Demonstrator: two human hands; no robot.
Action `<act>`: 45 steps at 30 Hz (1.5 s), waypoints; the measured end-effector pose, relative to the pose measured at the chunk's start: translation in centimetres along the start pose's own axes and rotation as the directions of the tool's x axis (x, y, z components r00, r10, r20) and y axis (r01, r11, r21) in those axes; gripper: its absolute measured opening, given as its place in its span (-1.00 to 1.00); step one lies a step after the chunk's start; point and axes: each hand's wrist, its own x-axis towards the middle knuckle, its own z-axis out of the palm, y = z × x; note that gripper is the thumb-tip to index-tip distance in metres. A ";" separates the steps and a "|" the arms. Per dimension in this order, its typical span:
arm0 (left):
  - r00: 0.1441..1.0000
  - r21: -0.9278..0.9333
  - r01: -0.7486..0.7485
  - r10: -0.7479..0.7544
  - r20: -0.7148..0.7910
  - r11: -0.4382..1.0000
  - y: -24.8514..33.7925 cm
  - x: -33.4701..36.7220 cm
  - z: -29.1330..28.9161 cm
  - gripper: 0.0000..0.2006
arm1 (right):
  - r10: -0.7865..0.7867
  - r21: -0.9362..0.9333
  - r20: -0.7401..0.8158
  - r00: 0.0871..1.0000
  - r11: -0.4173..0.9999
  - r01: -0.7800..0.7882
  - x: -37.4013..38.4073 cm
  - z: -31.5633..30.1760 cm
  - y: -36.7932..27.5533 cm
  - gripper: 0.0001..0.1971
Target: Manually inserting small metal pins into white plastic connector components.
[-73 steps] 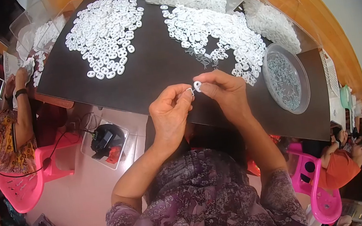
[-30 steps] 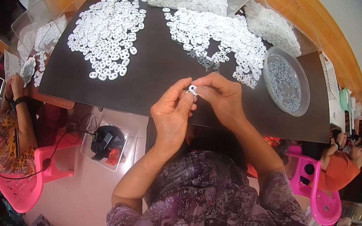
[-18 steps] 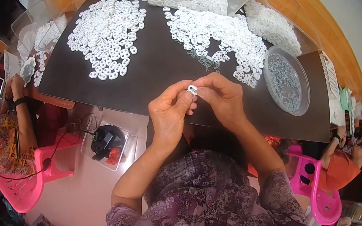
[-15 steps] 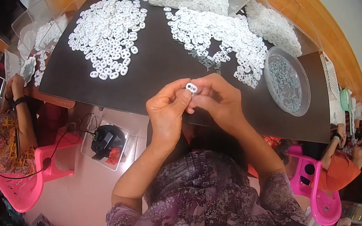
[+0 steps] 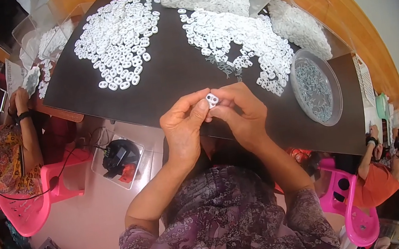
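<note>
Centrally, a small white part [image 5: 212, 99] is pinched between both hands above the near edge of the dark table [image 5: 177, 76].

Its long axis is seen tilted, running up-left to down-right; the part is held at the fingertips, equally near to each hand. The left hand [image 5: 183, 129] is closed on it from the left, the right hand [image 5: 241, 113] from the right and below. Beyond, two heaps of white parts [image 5: 120, 31] are spread on the table; a round tray [image 5: 315, 87] of grey pieces is set to the right.
</note>
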 end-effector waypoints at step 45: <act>0.964 0.314 -0.262 0.233 0.129 0.912 1.0 -0.6 -1.1 -0.79 | -0.031 0.029 -0.028 0.999 0.999 0.032 -1.0 0.7 -1.3 -0.78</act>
